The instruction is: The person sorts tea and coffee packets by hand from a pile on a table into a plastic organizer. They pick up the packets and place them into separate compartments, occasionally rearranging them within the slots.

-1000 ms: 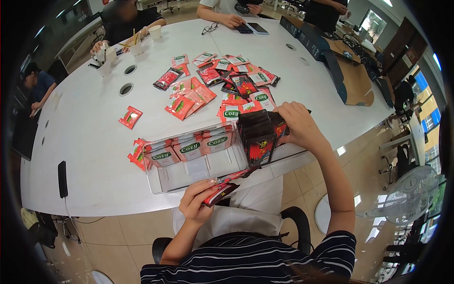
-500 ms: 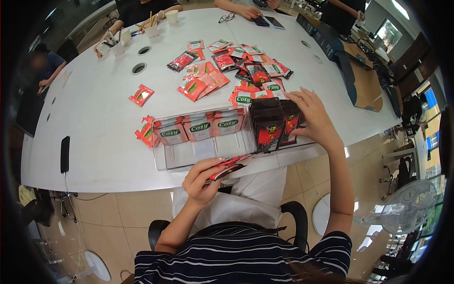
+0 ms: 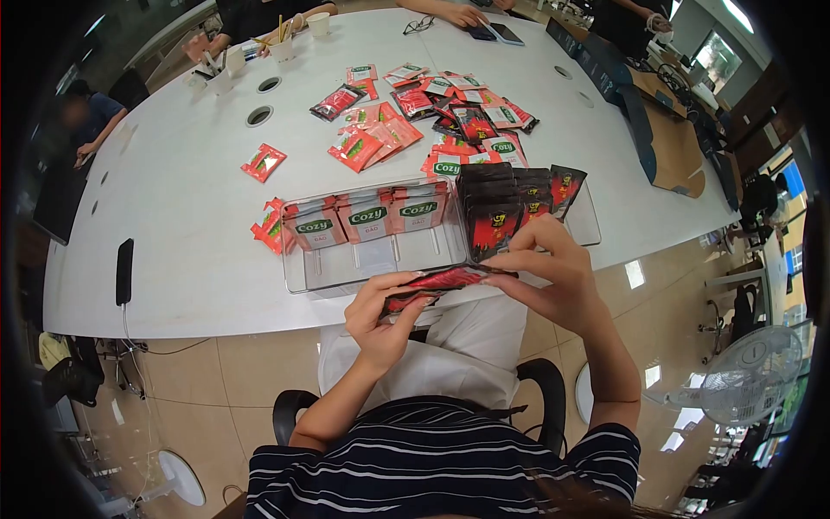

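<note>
Dark red-and-black sachets are held in front of the clear box, above the table's near edge. My left hand pinches their left end between thumb and fingers. At their right end, my right hand has thumb and index finger closed on the sachets. The clear plastic box holds pink Cozy packets standing in a row in its left part. Black G7 packets stand in its right part, with one tilted packet at the right.
Behind the box lies a loose pile of pink and dark sachets. A black phone with a cable is at the left. Opened cardboard lies at the right. Co-workers' arms and cups are at the far edge.
My right hand has moved from the black packets in the box down and left to the sachets in my left hand. The rightmost black packet now leans apart from the others.
</note>
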The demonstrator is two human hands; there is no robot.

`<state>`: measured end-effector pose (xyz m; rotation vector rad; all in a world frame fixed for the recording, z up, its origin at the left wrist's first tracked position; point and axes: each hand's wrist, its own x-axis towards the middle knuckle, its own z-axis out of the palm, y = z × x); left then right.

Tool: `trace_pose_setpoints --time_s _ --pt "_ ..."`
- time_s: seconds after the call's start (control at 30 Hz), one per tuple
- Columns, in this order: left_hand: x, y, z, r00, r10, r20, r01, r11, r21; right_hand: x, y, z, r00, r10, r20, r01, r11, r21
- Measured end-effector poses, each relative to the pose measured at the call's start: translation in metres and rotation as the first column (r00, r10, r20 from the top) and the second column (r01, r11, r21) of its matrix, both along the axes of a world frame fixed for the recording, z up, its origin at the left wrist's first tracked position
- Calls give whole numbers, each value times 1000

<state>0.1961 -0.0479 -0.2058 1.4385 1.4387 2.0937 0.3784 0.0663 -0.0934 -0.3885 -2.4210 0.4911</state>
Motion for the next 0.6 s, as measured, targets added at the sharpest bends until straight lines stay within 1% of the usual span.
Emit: trace_pose_setpoints --time_s 0.03,0.1,0.13,0.2,0.23,0.33,0.37,0.43,0.47,0.53,0.57,0.6 --pt "0 0 1 1000 -10 -22 10 999 32 -3 -1 2 999 -16 -49 18 999 37" --pt "0 -2 3 997 -31 -65 37 995 94 10 1 4 997 -77 18 76 997 15" --pt "3 -1 3 995 -68 70 56 985 160 18 2 6 993 -107 52 107 994 6" --pt "12 0 3 931 -165 327 67 954 291 32 -2 16 966 -255 -28 239 933 -269" --pt "5 -2 -7 948 -190 256 116 953 278 39 -3 19 941 -334 -50 287 869 -403" --pt "-17 -6 -23 973 -228 37 224 971 82 60 10 20 855 -376 -359 260 907 -330" --pt "-19 -4 -33 973 -229 16 226 967 121 70 16 22 861 -372 -347 289 919 -268" --pt "-15 0 -39 988 -156 2 153 972 178 86 26 28 873 -368 -320 341 930 -138" --pt "-13 2 -40 993 -118 -2 116 971 207 85 28 28 860 -419 -291 392 908 -148" --pt "-16 -3 -37 991 26 -134 -13 995 95 81 35 22 825 -515 -234 488 857 -164" --pt "-17 -5 -35 974 92 -206 -84 995 46 78 42 17 796 -555 -241 519 831 -199" --pt "-18 -5 -35 972 90 -218 -83 996 39 78 49 14 802 -557 -214 523 829 -200"
